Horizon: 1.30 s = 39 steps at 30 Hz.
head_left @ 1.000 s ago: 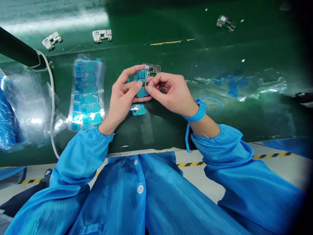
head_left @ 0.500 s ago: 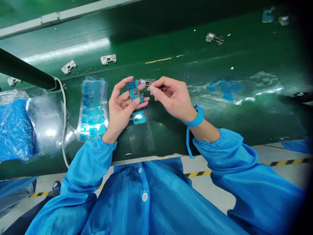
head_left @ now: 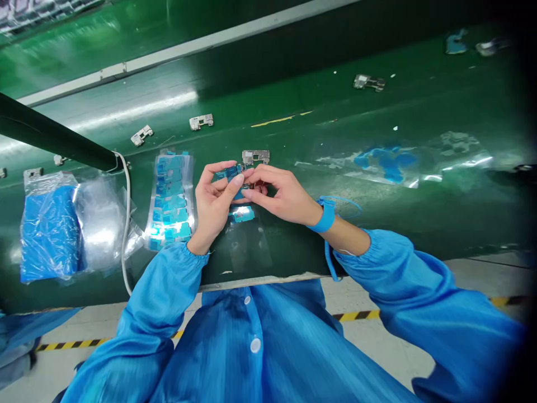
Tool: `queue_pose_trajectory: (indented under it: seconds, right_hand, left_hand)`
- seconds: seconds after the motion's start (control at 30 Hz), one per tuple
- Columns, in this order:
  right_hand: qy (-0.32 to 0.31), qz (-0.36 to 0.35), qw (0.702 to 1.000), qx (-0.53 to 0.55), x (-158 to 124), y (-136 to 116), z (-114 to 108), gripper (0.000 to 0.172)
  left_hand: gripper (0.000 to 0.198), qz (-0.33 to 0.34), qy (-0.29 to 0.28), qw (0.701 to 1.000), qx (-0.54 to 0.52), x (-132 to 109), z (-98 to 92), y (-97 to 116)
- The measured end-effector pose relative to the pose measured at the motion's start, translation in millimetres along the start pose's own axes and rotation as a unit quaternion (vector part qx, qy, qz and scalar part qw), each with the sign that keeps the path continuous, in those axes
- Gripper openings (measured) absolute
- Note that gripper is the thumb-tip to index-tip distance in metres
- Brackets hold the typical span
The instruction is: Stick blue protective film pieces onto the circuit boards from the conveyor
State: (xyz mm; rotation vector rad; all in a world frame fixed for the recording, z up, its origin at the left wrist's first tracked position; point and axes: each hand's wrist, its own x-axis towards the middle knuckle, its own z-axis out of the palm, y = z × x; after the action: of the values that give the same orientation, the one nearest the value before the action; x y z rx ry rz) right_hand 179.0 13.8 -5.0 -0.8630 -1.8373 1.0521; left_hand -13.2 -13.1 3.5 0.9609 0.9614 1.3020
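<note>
My left hand (head_left: 215, 198) holds a small blue-covered circuit board (head_left: 233, 172) between its thumb and fingers. The fingertips of my right hand (head_left: 279, 193) are pinched at the board's right side, close to my left thumb; whether they grip the board or something tiny is hidden. Just beyond the fingers a bare metallic board (head_left: 255, 157) lies on the green bench. Below my hands a blue film piece (head_left: 242, 214) sits on a clear sheet. To the left is a clear sheet carrying several blue film pieces (head_left: 171, 196).
Metallic boards (head_left: 201, 121) lie along the green bench (head_left: 293, 246). A bagged blue bundle (head_left: 50, 232), a white cable (head_left: 126, 224) and a dark post (head_left: 54, 131) are at left. A crumpled film with blue pieces (head_left: 388, 162) is at right. A blue coiled cord (head_left: 331, 260) hangs from my right wrist.
My right hand has moved left to the board in my left hand, and its fingertips now meet it. The view has shifted, so the bench things appear lower.
</note>
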Motion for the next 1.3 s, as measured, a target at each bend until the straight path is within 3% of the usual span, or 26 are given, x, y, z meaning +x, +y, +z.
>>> queue_pose_trajectory:
  seconds: [0.13,0.23,0.33,0.4,0.47,0.5,0.57,0.63,0.7,0.77,0.83,0.93,1.03,1.1,1.2,1.3]
  right_hand:
    - [0.011,0.001,1.000,0.003,-2.6,-1.1,9.2,0.011]
    - [0.024,0.023,0.999,0.012,-3.0,-0.6,14.3,0.017]
    - [0.031,0.062,0.998,0.005,13.3,9.6,-5.9,0.027]
    - [0.057,0.118,0.990,-0.057,40.9,22.3,-36.9,0.029]
    - [0.096,0.186,0.952,-0.222,80.7,36.5,-70.3,0.028]
    - [0.117,0.192,0.937,-0.268,102.8,43.2,-82.7,0.024]
    - [0.150,0.182,0.916,-0.326,145.7,55.2,-90.8,0.036]
    - [0.100,0.146,0.924,-0.339,181.4,64.8,-74.4,0.037]
    - [-0.029,0.086,0.937,-0.339,208.4,72.0,-42.1,0.029]
    - [-0.115,0.067,0.927,-0.351,229.4,76.2,-9.7,0.029]
    - [-0.149,0.087,0.916,-0.362,246.3,77.4,9.9,0.033]
    - [-0.151,0.122,0.930,-0.312,261.2,73.6,11.1,0.028]
    - [-0.074,0.103,0.975,-0.181,250.2,60.9,1.0,0.019]
    - [0.005,0.089,0.995,-0.052,224.4,47.1,1.2,0.022]
    - [0.048,0.136,0.977,0.155,166.9,24.2,15.3,0.037]
    - [0.027,0.186,0.950,0.249,106.5,6.0,32.0,0.047]
  left_hand:
    - [0.045,-0.030,0.030,0.999,-0.010,1.2,2.7,-1.4]
    - [0.051,-0.052,0.034,0.998,-0.022,3.3,2.2,-1.7]
    - [0.066,-0.082,0.027,0.996,-0.014,6.4,-0.3,2.4]
    - [0.068,-0.082,0.032,0.996,-0.012,8.6,-2.8,7.3]
    - [0.060,-0.064,0.046,0.997,-0.014,10.8,-5.7,11.7]
    - [0.055,-0.053,0.054,0.997,-0.016,11.9,-7.3,13.0]
    - [0.047,-0.037,0.068,0.997,-0.014,14.5,-10.5,13.4]
    - [0.040,-0.025,0.079,0.997,-0.005,17.7,-13.8,11.4]
    - [0.037,-0.018,0.090,0.996,0.006,21.8,-17.5,8.7]
    - [0.035,-0.015,0.104,0.994,0.012,26.1,-21.9,7.4]
    - [0.032,-0.011,0.120,0.993,0.010,30.1,-26.7,8.4]
    - [0.026,-0.006,0.142,0.990,0.006,34.2,-32.5,12.1]
    - [0.026,-0.005,0.137,0.991,0.008,35.8,-33.8,12.4]
    - [0.043,-0.012,0.106,0.994,0.012,35.8,-31.0,8.5]
    - [0.065,0.020,0.057,0.998,0.008,34.4,-22.7,-0.4]
    - [0.047,0.111,0.025,0.993,-0.019,31.9,-15.9,-5.9]
